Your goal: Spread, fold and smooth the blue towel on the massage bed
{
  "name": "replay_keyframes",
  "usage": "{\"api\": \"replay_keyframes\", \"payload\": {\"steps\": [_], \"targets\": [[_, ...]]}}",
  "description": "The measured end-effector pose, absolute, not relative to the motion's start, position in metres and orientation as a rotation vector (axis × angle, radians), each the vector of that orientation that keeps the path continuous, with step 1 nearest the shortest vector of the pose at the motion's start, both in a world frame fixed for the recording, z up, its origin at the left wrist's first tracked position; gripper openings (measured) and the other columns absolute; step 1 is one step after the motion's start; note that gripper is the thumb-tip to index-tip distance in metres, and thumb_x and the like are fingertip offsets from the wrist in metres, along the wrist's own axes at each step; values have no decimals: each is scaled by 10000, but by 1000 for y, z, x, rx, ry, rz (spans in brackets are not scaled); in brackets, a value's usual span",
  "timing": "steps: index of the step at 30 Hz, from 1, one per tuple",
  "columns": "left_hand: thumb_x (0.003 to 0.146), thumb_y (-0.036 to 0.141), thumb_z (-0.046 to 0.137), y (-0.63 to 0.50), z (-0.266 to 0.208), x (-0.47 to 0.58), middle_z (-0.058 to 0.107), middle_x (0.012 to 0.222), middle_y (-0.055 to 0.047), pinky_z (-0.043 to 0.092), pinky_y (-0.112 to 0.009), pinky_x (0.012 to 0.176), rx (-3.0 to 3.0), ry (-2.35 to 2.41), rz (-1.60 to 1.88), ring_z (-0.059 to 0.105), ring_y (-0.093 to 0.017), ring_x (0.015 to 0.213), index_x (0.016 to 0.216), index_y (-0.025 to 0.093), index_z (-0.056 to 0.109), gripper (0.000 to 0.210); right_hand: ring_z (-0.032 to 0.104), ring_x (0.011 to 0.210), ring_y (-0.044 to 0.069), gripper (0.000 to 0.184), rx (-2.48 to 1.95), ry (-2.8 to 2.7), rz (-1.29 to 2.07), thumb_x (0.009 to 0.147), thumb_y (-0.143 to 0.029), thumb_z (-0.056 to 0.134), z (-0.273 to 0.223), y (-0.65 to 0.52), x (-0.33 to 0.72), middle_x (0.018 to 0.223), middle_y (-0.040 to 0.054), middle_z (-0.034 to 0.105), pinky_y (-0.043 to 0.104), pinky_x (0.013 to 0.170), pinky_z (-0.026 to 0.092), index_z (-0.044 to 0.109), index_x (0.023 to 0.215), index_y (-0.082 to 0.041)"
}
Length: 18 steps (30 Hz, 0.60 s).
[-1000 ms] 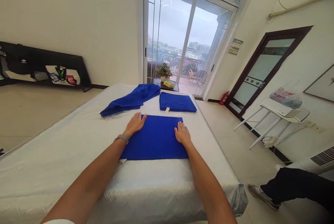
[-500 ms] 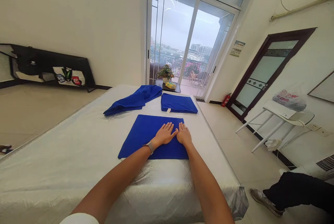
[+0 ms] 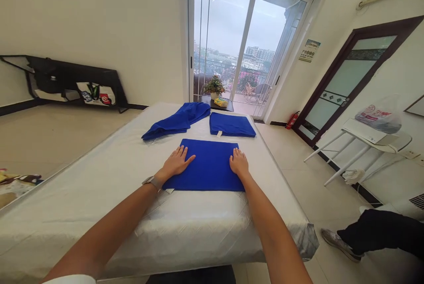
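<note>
A blue cloth (image 3: 210,167), folded into a flat rectangle, lies near the front of the plastic-covered mattress (image 3: 99,187). My left hand (image 3: 175,161) rests on its left edge with fingers stretched out. On the right edge lies my right hand (image 3: 239,163), its fingers also extended. A small white label pokes out at the cloth's lower left corner. Farther back, a second folded blue cloth (image 3: 232,124) with a white tag lies flat. To its left is a loosely bunched blue cloth (image 3: 179,120).
A small dark table (image 3: 228,106) with a potted plant (image 3: 214,85) and a yellow packet (image 3: 221,102) stands behind the mattress. At right are a white table (image 3: 374,136) carrying a plastic bag (image 3: 379,115), and a person's dark-clothed leg and shoe (image 3: 341,245). A fire extinguisher (image 3: 292,120) stands by the door.
My left hand has slid left across the folded cloth to its left edge. My right hand has shifted slightly to the right edge, so the hands are now apart. The camera view has shifted slightly.
</note>
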<state>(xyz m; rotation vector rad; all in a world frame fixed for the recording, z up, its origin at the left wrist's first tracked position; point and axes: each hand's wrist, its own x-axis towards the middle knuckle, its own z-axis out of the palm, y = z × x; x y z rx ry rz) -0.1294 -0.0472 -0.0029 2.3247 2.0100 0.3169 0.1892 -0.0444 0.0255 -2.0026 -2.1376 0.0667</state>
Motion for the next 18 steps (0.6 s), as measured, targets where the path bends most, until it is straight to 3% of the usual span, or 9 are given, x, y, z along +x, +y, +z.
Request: {"api": "replay_keyframes", "payload": {"steps": [3, 7, 13, 18], "targets": [[926, 742, 83, -49, -1, -124, 234, 1642, -200, 172, -441, 1239, 2327, 2008, 306, 162, -308, 1539, 1560, 24, 256, 973, 179, 1525, 185, 591, -1951, -2166, -5, 1028, -308, 237, 29, -58, 188, 1631, 91, 292, 360, 1236, 46, 308, 1571, -87], [919, 749, 85, -46, 1, -127, 241, 1641, -197, 192, -437, 1229, 2364, 2016, 261, 182, -310, 1535, 1563, 35, 254, 976, 150, 1534, 218, 638, -1999, -2186, 148, 1044, -404, 197, 23, -80, 191, 1649, 97, 233, 386, 1237, 99, 263, 1583, -68], [904, 782, 154, -44, 16, -92, 318, 1573, -306, 234, -499, 1195, 2342, 2169, 215, 272, -403, 1490, 1521, -39, 310, 1038, 122, 1539, 202, 648, -2031, -2144, 245, 1047, -416, 166, 17, -94, 192, 1664, 79, 173, 373, 1242, 88, 211, 1596, -75], [986, 642, 107, -62, 13, 19, 347, 1582, -239, 229, -428, 1212, 2664, 1557, 354, 295, -308, 1497, 1506, 6, 372, 863, 143, 1536, 214, 638, -1994, -2168, 209, 1046, -387, 185, 19, -95, 194, 1656, 114, 194, 389, 1236, 114, 231, 1586, -52]]}}
